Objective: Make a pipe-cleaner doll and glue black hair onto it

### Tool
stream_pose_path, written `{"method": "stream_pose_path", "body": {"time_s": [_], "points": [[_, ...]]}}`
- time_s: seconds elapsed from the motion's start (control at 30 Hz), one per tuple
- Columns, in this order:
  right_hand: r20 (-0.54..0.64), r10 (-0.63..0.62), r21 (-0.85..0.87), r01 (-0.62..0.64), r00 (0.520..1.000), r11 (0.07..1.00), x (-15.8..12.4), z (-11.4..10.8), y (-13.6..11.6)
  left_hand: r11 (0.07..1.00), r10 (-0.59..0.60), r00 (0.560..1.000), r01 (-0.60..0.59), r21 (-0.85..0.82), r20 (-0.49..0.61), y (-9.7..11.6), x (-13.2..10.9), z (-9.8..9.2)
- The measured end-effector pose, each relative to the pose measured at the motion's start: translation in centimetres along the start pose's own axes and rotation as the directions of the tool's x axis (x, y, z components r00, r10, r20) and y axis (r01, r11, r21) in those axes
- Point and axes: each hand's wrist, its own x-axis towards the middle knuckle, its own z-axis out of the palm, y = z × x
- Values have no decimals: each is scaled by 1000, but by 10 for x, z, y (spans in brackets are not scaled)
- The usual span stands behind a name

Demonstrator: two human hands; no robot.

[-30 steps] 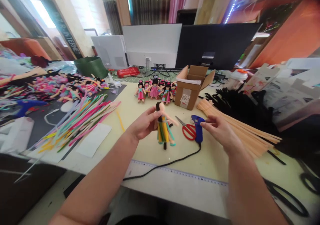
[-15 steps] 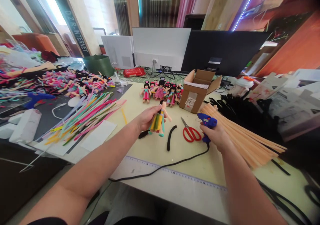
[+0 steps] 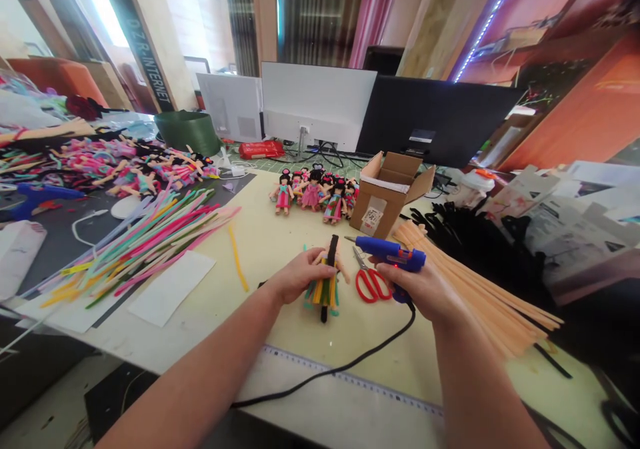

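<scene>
In the head view, the doll (image 3: 329,292) is soft and fuzzy, built of chenille-like stems: a straight black strip runs lengthwise along it, peach limbs stick out, and yellow, dark green and turquoise strips flare into a skirt. The left hand (image 3: 300,277) pinches it around the middle, thumb laid across the black strip, so the doll stands roughly upright at three o'clock from that hand; whether its lower end meets the table cannot be told.

With the doll as the dial's centre, the right hand (image 3: 427,292) is at three o'clock, its fingers wrapped around the handle of a glue gun (image 3: 387,252) of smooth blue plastic. The gun's slim nozzle points toward the doll's one o'clock side, apart from it. Between doll and right hand lie scissors (image 3: 371,286) with rounded red loops and metal blades. A creased-edged cardboard box (image 3: 373,212) sits between one and two o'clock, finished dolls (image 3: 313,192) cluster at twelve, and plush multicoloured stems (image 3: 165,242) fan out between nine and ten.
</scene>
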Motion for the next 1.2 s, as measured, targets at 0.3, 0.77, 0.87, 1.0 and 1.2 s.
{"method": "stream_pose_path", "body": {"time_s": [0.3,0.77,0.87,1.0,1.2], "points": [[12,10,-57,-9,1000,998,-16,-8,-4,939,-14,999,-2,343,46,24,10,-1],[74,-33,-186,47,997,981,-16,-2,-6,589,156,987,-130,798,46,22,13,-18],[63,-25,-203,37,998,978,-17,-2,-2,485,199,979,-130,865,35,26,10,-16],[22,-65,-238,68,998,969,-19,1,0,394,224,974,-118,911,30,29,5,-9],[2,-113,-291,108,994,951,-19,6,-1,296,247,969,-81,952,6,32,2,-4]]}}
